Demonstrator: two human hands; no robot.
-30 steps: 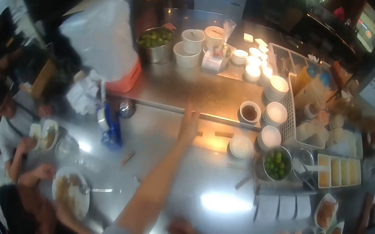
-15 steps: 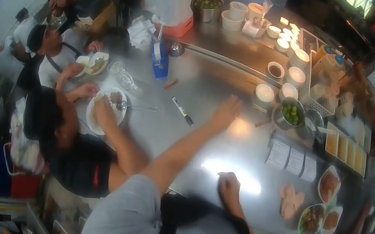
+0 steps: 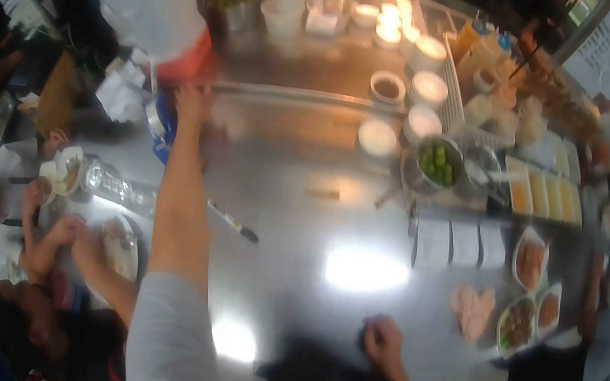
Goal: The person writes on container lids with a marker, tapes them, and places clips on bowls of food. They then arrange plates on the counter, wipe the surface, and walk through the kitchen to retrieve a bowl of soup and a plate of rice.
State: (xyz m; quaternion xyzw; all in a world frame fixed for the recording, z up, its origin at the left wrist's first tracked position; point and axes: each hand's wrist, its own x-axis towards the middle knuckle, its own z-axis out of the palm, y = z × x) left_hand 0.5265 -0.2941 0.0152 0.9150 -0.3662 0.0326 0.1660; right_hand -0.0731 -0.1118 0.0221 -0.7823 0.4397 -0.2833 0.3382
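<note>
My left arm reaches far across the steel counter (image 3: 273, 282). My left hand (image 3: 192, 101) is at the back left, beside a blue tape dispenser (image 3: 160, 126) and just in front of a red container (image 3: 188, 58). Its fingers are blurred, and the small round metal object seen there earlier is hidden. Low over the counter's near side, my right hand (image 3: 383, 342) has its fingers curled; whatever may be inside them is hidden. A marker pen (image 3: 233, 222) lies to the right of my left forearm.
Co-workers lean over plates of food (image 3: 120, 244) at the left. White bowls (image 3: 377, 136), a pot of green fruit (image 3: 439, 163) and paper slips (image 3: 433, 244) stand toward the right. Filled dishes (image 3: 530, 261) and pink gloves (image 3: 473, 312) lie at the right end.
My left hand has swung left from the counter's middle to the tape dispenser. My right hand stays curled near the front. The whole view has turned and shifted.
</note>
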